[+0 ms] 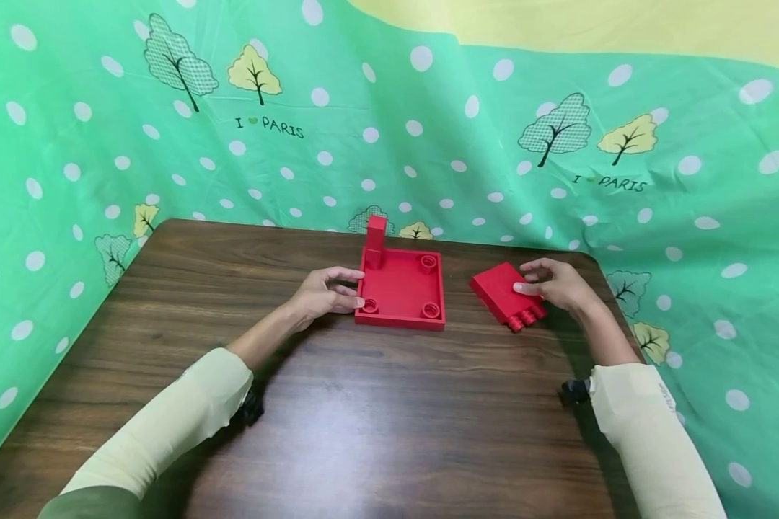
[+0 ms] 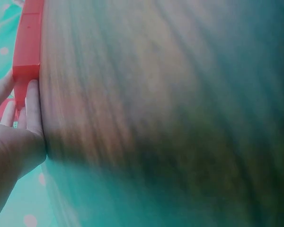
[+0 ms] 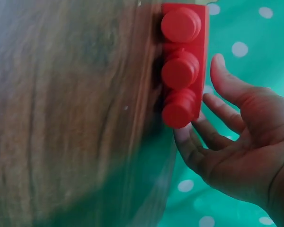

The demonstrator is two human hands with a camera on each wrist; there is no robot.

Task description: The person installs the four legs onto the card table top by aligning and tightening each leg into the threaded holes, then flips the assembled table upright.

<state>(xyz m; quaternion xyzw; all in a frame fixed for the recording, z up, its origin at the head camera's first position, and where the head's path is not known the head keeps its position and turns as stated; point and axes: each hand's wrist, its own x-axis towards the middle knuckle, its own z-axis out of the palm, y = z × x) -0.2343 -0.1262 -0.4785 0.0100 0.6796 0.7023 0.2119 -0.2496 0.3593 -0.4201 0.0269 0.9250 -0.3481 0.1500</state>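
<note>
In the head view a square red tray-like piece [image 1: 402, 288] lies on the table with its raised rim up. Round sockets mark three of its corners, and an upright red leg [image 1: 375, 241] stands at the back left corner. Against its left rim rests my left hand [image 1: 318, 295], fingers extended and touching the side. To the right, three red legs [image 1: 503, 288] lie side by side, their round ribbed ends [image 3: 180, 71] showing in the right wrist view. My right hand [image 1: 558, 285] is at their right side, fingers touching them loosely; its thumb stands off the surface in the right wrist view.
A dark wood-grain table [image 1: 389, 418] carries the red pieces near its far edge. Behind and beside it hangs a green cloth [image 1: 428, 158] with white dots and printed trees. Black devices sit under both wrists, below cream sleeves.
</note>
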